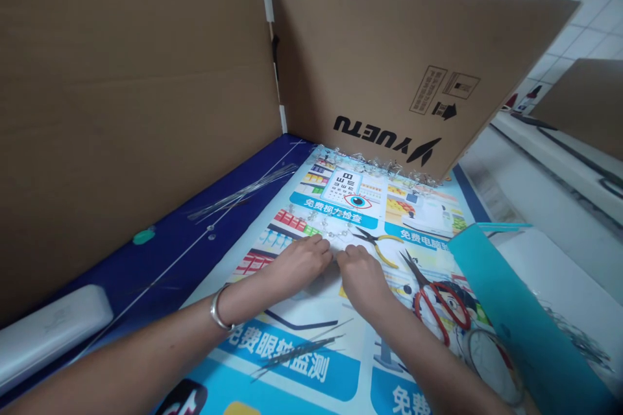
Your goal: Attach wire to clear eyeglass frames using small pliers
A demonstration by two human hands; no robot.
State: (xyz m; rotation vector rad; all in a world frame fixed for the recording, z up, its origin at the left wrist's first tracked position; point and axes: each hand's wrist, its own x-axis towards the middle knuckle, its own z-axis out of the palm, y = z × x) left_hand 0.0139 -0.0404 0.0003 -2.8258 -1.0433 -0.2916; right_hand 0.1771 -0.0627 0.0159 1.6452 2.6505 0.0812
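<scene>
My left hand (311,255), with a silver bangle (222,308) on its wrist, is closed in a pinch over the printed sheet. Close beside it, almost touching, my right hand (357,268) is closed the same way. What the fingertips hold is too small to make out. Just beyond them lies a thin strand of clear beads (335,232). Pliers with yellow handles (387,250) rest past my right hand. Scissors with red handles (438,301) lie to its right. A bundle of thin wires (304,350) is nearer to me, below both hands.
Cardboard panels (311,65) stand upright at the left and back. More beaded strands (384,165) line the back panel's foot. Other thin wires (243,191) and a white case (53,331) lie left. A teal-edged box (516,298) holding wire pieces and a wire coil (494,363) are right.
</scene>
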